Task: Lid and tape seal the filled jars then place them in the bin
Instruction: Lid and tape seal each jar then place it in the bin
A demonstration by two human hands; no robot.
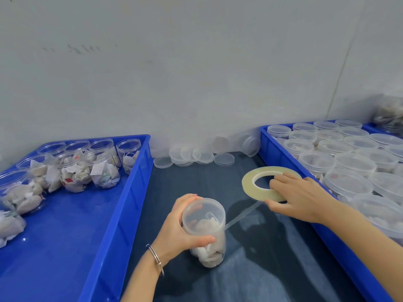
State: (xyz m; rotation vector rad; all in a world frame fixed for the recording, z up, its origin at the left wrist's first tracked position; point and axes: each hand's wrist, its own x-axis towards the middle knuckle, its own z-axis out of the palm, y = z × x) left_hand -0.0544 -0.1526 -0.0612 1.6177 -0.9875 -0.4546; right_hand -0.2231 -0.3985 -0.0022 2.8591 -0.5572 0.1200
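Left hand (182, 231) wraps the lidded clear plastic jar of sachets (205, 232), steadying it for sealing. Right hand (298, 196) pinches the flat translucent tape roll (265, 182) — a strip runs taut to the lid seam, likely keeping tension.

A clear plastic jar with a translucent lid (204, 216), filled with white sachets, leans tilted inside the curled fingers of the left hand (182, 229). A thin strip of clear tape (243, 215) runs taut from just under its lid to a flat, pale yellow roll of tape (254, 178), pinched between the thumb and fingers of the right hand (298, 196). The blue plastic bin of lidded jars (283, 149) lies just beyond those fingers.
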